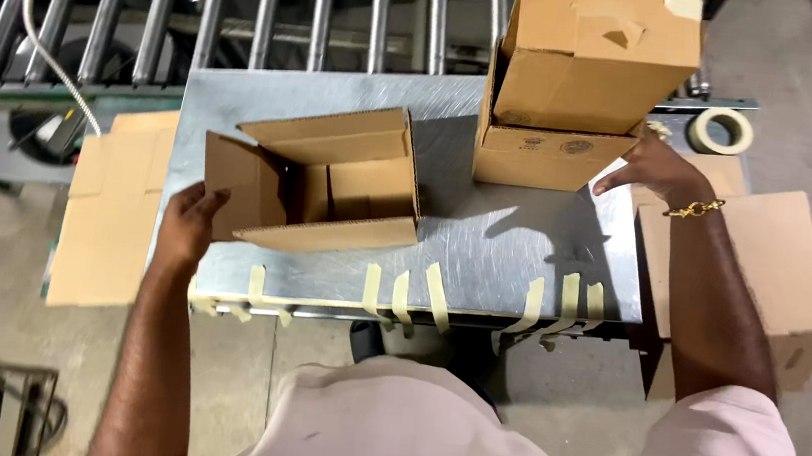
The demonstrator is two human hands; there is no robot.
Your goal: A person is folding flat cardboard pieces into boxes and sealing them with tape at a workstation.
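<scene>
Our pale shirt (465,435) nearest; our left hand (187,227) curled on the open carton (326,179) lying sideways on the steel table (515,240); our right hand (656,166) flat against stacked boxes (583,76), gripping nothing; tape strips (409,299) along the edge.

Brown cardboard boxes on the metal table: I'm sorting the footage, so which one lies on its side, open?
The low brown cardboard box by the left hand, flaps spread, inside empty; the stacked boxes by the right hand stand closed.
</scene>
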